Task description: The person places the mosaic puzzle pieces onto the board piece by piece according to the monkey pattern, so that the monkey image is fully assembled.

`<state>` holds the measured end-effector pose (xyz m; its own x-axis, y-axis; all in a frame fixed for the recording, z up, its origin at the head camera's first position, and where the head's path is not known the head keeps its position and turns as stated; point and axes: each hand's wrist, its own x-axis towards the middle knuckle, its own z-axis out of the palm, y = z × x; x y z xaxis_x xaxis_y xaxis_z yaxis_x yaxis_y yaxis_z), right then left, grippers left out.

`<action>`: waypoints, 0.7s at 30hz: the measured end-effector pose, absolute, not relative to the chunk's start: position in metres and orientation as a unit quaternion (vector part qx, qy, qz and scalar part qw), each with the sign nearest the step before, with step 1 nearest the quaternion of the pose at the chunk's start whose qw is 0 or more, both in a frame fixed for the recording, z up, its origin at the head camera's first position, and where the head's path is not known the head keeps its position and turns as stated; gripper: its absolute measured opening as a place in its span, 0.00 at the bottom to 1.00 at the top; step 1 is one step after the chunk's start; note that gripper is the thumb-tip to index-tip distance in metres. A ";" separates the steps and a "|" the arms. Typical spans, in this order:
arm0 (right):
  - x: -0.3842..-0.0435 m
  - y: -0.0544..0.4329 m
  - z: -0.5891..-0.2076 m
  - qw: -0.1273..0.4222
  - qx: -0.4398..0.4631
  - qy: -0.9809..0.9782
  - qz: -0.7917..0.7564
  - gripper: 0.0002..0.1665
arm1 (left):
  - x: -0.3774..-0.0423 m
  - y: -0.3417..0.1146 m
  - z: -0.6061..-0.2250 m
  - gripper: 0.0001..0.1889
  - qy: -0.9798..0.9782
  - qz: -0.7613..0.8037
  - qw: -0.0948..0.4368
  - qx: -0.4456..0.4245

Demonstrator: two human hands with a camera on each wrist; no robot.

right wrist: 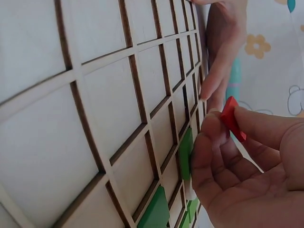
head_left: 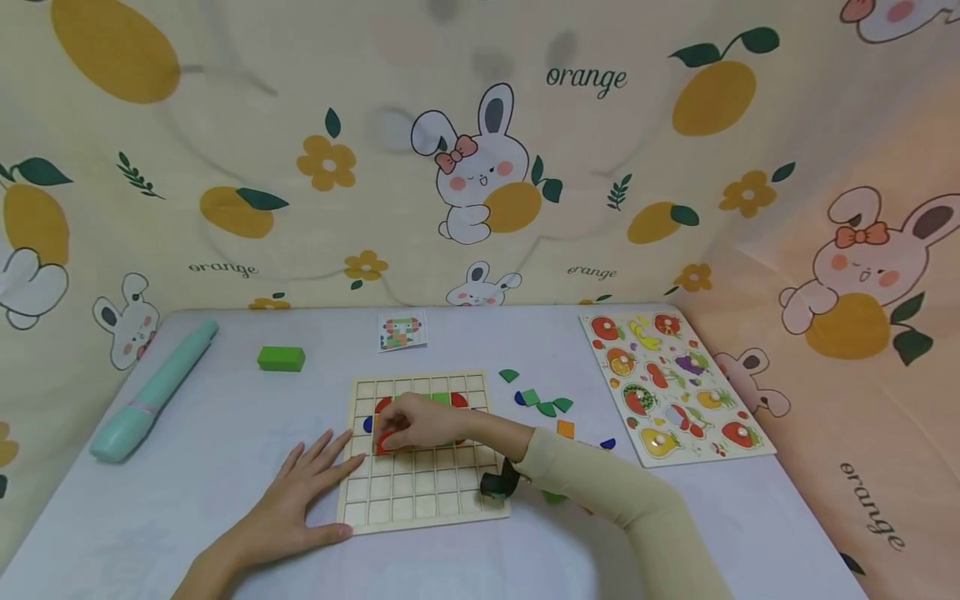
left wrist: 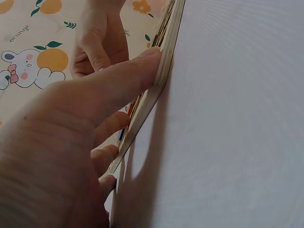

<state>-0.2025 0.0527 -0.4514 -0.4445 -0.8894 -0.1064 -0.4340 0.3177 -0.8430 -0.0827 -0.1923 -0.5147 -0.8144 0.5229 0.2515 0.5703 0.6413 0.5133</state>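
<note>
So the right hand (head_left: pixel 422 419) has a small flat red piece (right wrist: pixel 232 118), probably painted wood, pinched between thumb and fingertips at the left part of the pale wooden grid board (head_left: pixel 402 487). Fingers hide some of it, so I can't tell its full outline or whether it's touching the grid. The left hand (head_left: pixel 307 487) has its fingers spread wide, wrapped around nothing, with fingertips and thumb up against the board's left edge.

Handling-wise, I'd guess the red piece weighs next to nothing and is properly stiff, so no worries about bending or crushing it. The faces look smooth though, might get slippery if you squeeze off-centre. Best hold imo is a light pinch on opposite edges, keeping fingertips off the underside. The board looks rigid too, but probably light enough to skate around on the white tabletop (head_left: pixel 150 517), so I'd steady it by the rim, never the skinny dividers
</note>
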 end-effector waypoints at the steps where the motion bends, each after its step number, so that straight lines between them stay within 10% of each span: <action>1: -0.203 0.052 -0.452 0.294 -0.438 0.755 -0.389 0.05 | -0.083 -0.193 -0.515 0.43 -0.904 -0.298 0.041 -0.303; 21: -0.207 0.057 -0.457 0.309 -0.419 0.774 -0.359 0.06 | -0.083 -0.193 -0.514 0.43 -0.909 -0.298 0.027 -0.291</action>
<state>-0.2073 0.0566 -0.4574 -0.4571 -0.8715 -0.1776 -0.4270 0.3902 -0.8157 -0.0829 -0.1926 -0.5145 -0.8290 0.5134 0.2217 0.5450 0.6530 0.5259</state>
